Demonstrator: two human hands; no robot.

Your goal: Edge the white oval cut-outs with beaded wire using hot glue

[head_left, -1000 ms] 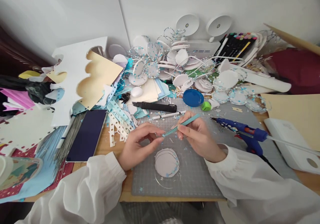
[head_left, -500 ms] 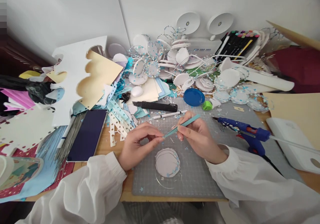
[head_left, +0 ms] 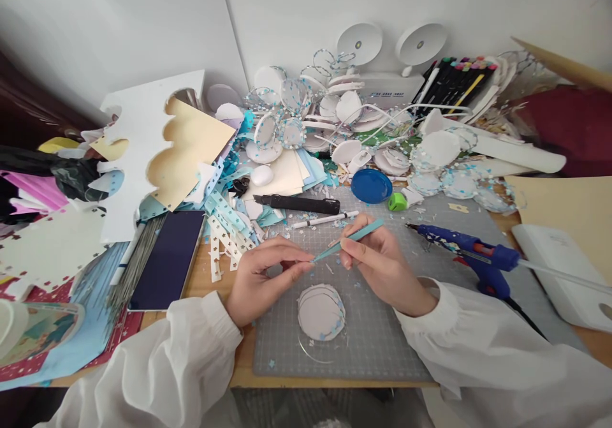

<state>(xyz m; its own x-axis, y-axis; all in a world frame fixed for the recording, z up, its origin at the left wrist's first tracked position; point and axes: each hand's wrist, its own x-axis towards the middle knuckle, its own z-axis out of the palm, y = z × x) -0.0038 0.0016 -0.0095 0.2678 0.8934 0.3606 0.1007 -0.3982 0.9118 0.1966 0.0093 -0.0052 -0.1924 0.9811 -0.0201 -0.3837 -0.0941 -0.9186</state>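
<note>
My right hand [head_left: 382,263] pinches a pair of teal tweezers [head_left: 351,239], whose tip points left toward my left hand. My left hand [head_left: 265,276] has thumb and forefinger pressed together at the tweezers' tip; what they pinch is too small to make out. Both hands hover over a grey cutting mat [head_left: 377,339]. Just below them on the mat lies a stack of white paper circles [head_left: 320,312] with small blue bits along the edge.
A blue glue gun [head_left: 471,256] lies right of my hands. Behind them are a white pen [head_left: 325,219], a black utility knife [head_left: 296,203], a blue lid [head_left: 371,185] and a heap of white discs [head_left: 354,122]. A dark phone [head_left: 168,259] lies at the left among paper scraps.
</note>
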